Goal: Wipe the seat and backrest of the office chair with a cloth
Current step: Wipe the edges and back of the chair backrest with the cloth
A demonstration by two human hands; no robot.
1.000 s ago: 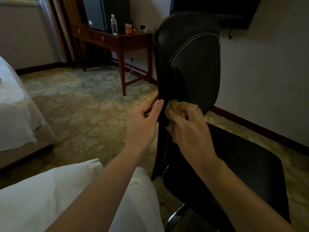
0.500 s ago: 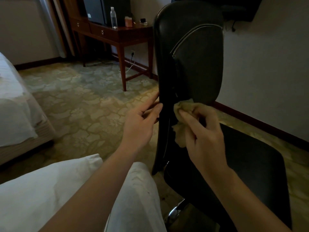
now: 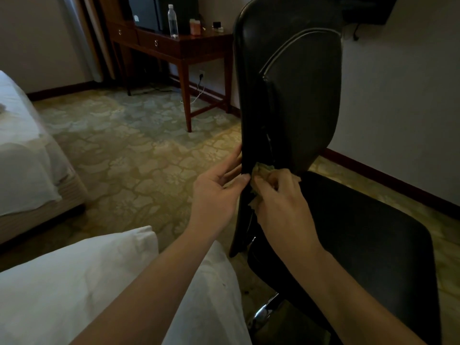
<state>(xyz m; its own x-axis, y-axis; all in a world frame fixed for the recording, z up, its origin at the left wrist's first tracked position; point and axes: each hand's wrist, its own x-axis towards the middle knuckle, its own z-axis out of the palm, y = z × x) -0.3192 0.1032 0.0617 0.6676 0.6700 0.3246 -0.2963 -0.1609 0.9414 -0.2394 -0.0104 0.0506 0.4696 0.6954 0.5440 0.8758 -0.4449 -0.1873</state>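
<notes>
Cloth (image 3: 261, 171): bunched in the right hand (image 3: 283, 202), pressed against the lower edge of the backrest (image 3: 293, 95), just above where it meets the seat (image 3: 368, 232).
Right hand: fingers curled round the cloth and gripping it; a fold shows above the knuckles and another hangs below the fingers.
Left hand (image 3: 216, 195): just left of the backrest's lower edge, holding nothing, fingers stretched out and loosely spread, thumb tip and forefinger touching that edge.
Cloth's look: small, yellowish, crumpled, soft.
Backrest: black, glossy, upright, with a pale curved line of piping across its face.
Seat: black and flat, right of and below the backrest.
Chair base (image 3: 263, 312): a chrome part shows under the seat.
Floor: patterned carpet (image 3: 129, 150) in green and beige, left of the backrest.
Desk (image 3: 194, 47): dark wood with drawers, behind and left of the backrest, with a clear bottle (image 3: 172, 21) on it.
Bed (image 3: 22, 150): white linen, far left of the backrest.
Pillow (image 3: 74, 282): white, below and left of the backrest, under the left forearm.
</notes>
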